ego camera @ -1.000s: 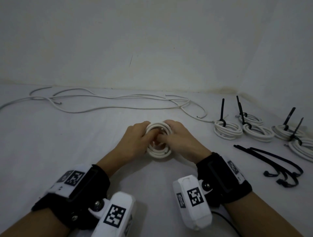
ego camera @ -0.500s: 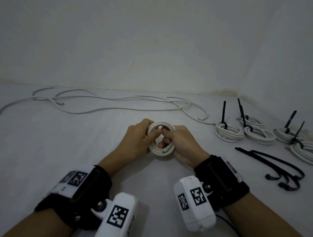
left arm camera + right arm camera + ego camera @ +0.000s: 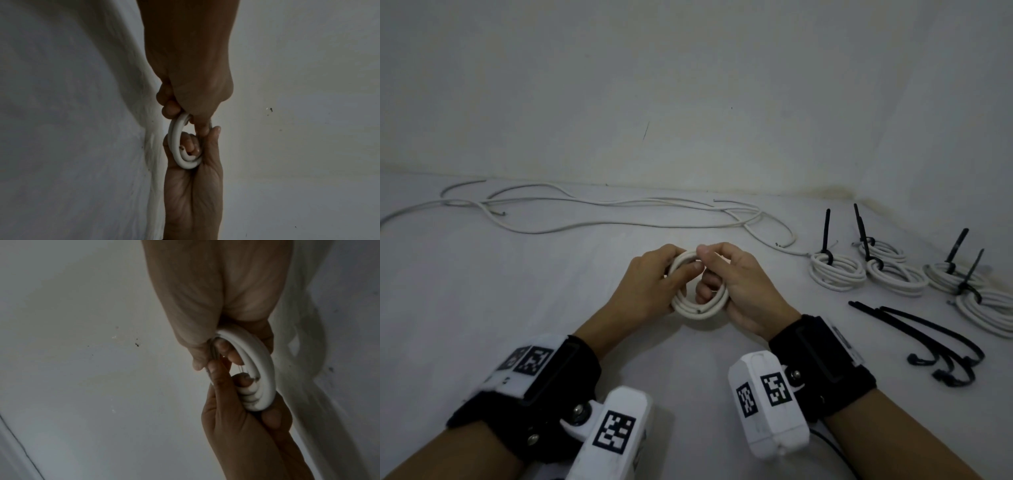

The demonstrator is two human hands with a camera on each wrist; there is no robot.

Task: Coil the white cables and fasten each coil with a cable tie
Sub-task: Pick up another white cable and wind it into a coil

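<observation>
You have a small white coil (image 3: 697, 298) of cable held up just above the white table (image 3: 482, 308), between both your hands. Your left hand (image 3: 650, 291) curls round its left side. Your right hand (image 3: 739, 291) curls round its right side, fingers poking through the middle. Loose cables (image 3: 599, 212) lie far behind. Tied coils (image 3: 837, 270) and black cable ties (image 3: 928, 329) sit to your right.

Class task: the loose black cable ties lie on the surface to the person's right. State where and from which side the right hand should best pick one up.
Probably by the straight strap of the loose cable ties, from above with the right hand. The straps fan apart at that far end, while the curled heads near the person bunch together.
</observation>
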